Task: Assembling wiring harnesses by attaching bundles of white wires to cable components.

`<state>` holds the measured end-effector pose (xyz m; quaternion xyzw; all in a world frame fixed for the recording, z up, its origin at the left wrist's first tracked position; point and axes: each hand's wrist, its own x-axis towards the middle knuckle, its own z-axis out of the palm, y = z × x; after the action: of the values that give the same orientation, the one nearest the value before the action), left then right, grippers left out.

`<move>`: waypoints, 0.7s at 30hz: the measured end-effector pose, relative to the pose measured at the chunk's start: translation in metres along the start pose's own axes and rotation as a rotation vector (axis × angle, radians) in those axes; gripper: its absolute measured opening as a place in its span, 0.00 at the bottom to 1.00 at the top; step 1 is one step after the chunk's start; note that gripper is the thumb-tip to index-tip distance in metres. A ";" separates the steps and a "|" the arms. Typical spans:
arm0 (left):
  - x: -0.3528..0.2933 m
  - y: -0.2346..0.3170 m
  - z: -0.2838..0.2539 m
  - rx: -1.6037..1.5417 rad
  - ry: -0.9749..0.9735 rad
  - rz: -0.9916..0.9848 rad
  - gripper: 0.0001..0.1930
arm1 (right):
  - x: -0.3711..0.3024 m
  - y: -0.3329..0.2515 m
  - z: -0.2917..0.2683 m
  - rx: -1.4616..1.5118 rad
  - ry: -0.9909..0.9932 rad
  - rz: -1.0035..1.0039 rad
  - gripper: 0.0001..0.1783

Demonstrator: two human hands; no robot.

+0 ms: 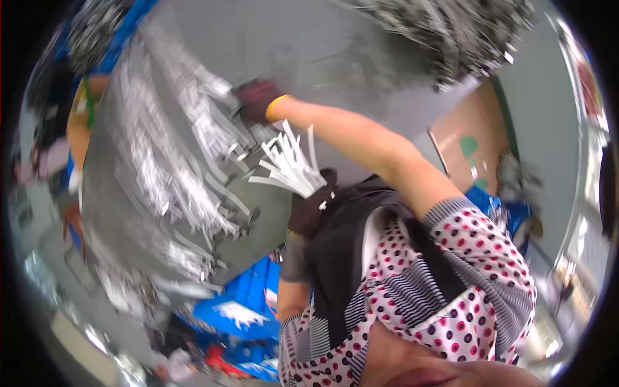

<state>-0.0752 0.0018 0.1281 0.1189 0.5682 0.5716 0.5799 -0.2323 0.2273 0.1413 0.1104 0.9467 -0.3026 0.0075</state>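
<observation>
My left hand point(311, 208), in a dark glove with a grey cuff above it, is closed around a bundle of thin white flat strips point(288, 161) close to my body. Their free ends fan out up and to the left. Stretched across the grey table point(284, 39) is my right arm. At its end my right hand point(258, 101), in a dark red and black glove with a yellow edge, is beside a pile of silvery-white strips point(209, 122). Its fingers are smeared by motion, and whether they hold a strip is hidden.
More silvery strips point(151, 161) lie in long heaps over the table's left side. A dark, tangled heap of strips point(451, 39) lies at the far right. A brown cardboard piece point(467, 129) is on the right. Blue plastic point(242, 300) lies below the table's near left edge.
</observation>
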 end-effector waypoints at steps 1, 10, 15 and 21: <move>-0.005 -0.021 -0.014 0.271 -0.049 0.001 0.15 | 0.005 -0.010 0.002 0.090 -0.124 0.013 0.40; 0.006 0.024 0.022 0.427 -0.263 -0.001 0.13 | -0.167 0.078 -0.087 -0.001 1.036 -0.036 0.13; 0.029 0.023 0.060 0.406 -0.490 0.109 0.10 | -0.302 0.143 -0.157 -0.298 1.447 0.421 0.15; 0.052 0.009 0.089 0.191 -0.125 -0.020 0.12 | -0.278 0.190 -0.154 -0.178 1.095 0.909 0.24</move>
<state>-0.0246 0.0917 0.1371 0.2035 0.5838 0.5006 0.6060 0.0877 0.4099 0.1814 0.6287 0.6960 -0.0923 -0.3345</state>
